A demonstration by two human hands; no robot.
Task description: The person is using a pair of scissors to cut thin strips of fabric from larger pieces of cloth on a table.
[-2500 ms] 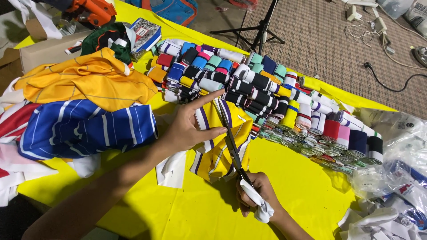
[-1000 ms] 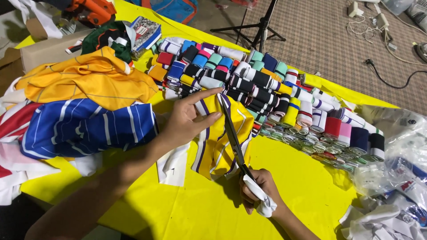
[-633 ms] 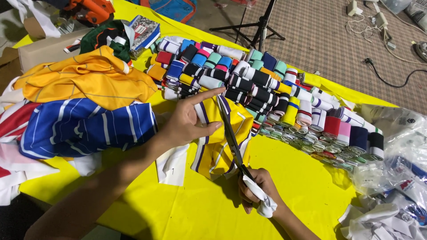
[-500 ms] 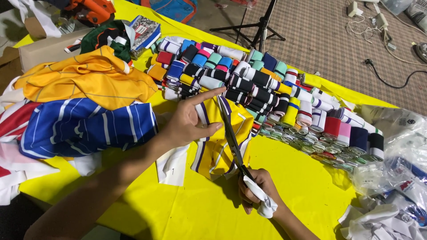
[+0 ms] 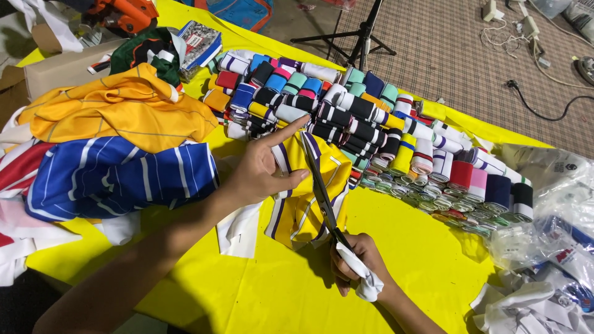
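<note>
Across the middle of the view runs a counter (image 5: 427,260) covered in bright yellow cloth, set at a slant from 10 o'clock down to 4 o'clock. At its centre lies a yellow fabric piece with purple and white stripes (image 5: 303,204). The left hand (image 5: 263,170) presses flat on the piece's left part, forefinger stretched toward 1 o'clock, fingers spread and not closed around anything. The right hand (image 5: 356,263), at 5 o'clock from the piece, is clamped on the cloth-wrapped handles of long scissors (image 5: 318,185), whose blades point toward 12 o'clock and lie over the striped piece; whether the blades are parted cannot be told.

Toward 12 and 2 o'clock from the piece, rolls of ribbed trim (image 5: 371,124) in many colours sit packed in rows, reaching out to the counter's right part. At 9 o'clock a blue cloth with white stripes (image 5: 117,179) is heaped, and above it, at 10 o'clock, an orange-yellow cloth (image 5: 117,108). A white scrap (image 5: 241,229) lies just beside the striped piece at 7 o'clock. Clear plastic bags (image 5: 550,204) pile up at 3 o'clock, with white scraps under them.

Beyond the counter's far edge the floor carries a checked brown mat (image 5: 458,55), on which stand the black legs of a tripod (image 5: 359,34) at 12 o'clock and a black cable (image 5: 544,105) at 2 o'clock. An orange power tool (image 5: 124,12) sits at 11 o'clock near a cardboard box (image 5: 62,68).
</note>
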